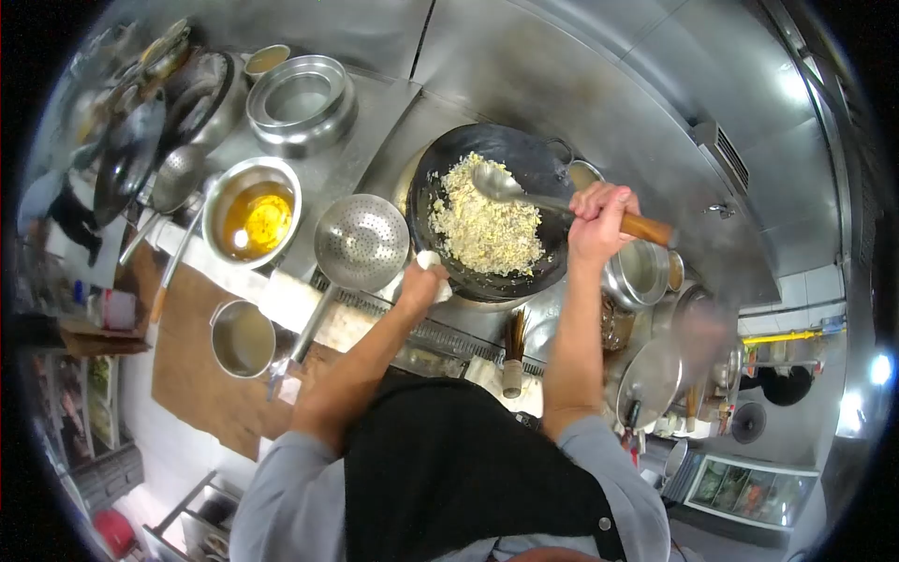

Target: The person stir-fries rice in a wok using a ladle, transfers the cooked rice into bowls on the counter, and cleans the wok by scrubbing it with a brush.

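Note:
A black wok (552, 244) sits on the stove with fried rice (487, 225) in it, mixed with yellow bits that look like egg. My right hand (601, 220) is closed round the handle of a metal ladle (496, 184), whose end is wooden. The ladle's bowl rests in the rice near its far side. My left hand (421, 284) is closed on a white cloth (438, 288) at the wok's near left rim; the part of the rim under the cloth is hidden. Close to this hand lies a large perforated strainer (363, 242).
Left of the strainer stands a metal bowl of yellow oil (253, 214), with a pot of cloudy liquid (243, 339) nearer me. A stacked metal pot (302, 105) is farther back. A bamboo brush (513, 356) lies at the stove's front edge. Metal pots (641, 272) stand at right.

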